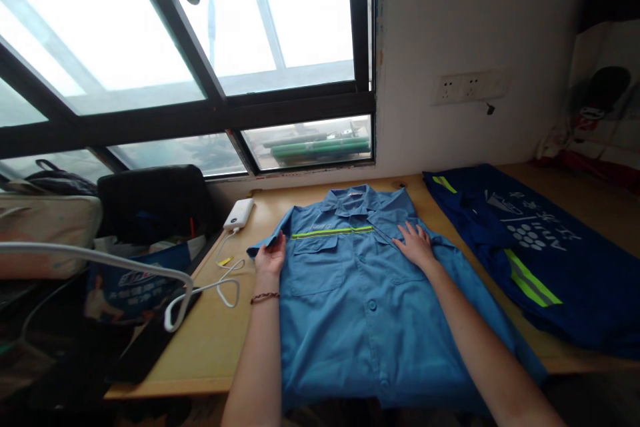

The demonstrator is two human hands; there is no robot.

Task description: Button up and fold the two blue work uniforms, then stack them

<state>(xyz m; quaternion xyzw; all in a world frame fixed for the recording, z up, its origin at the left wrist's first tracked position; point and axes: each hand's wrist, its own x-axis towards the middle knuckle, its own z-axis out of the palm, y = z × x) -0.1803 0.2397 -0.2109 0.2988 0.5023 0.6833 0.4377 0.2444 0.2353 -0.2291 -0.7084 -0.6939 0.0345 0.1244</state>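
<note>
A light blue work shirt [350, 293] with a neon yellow chest stripe lies face up and buttoned on the wooden table [220, 340]. My left hand [271, 255] pinches the shirt's left shoulder edge, where the sleeve is folded under. My right hand [416, 245] lies flat with fingers spread on the shirt's right chest, just below the collar. A braided bracelet circles my left wrist.
A dark blue garment [540, 260] with white print and reflective stripes lies on the table to the right. A white power bank [239, 213] with a looped cable sits at the table's far left. Bags and a black case stand left of the table, below a large window.
</note>
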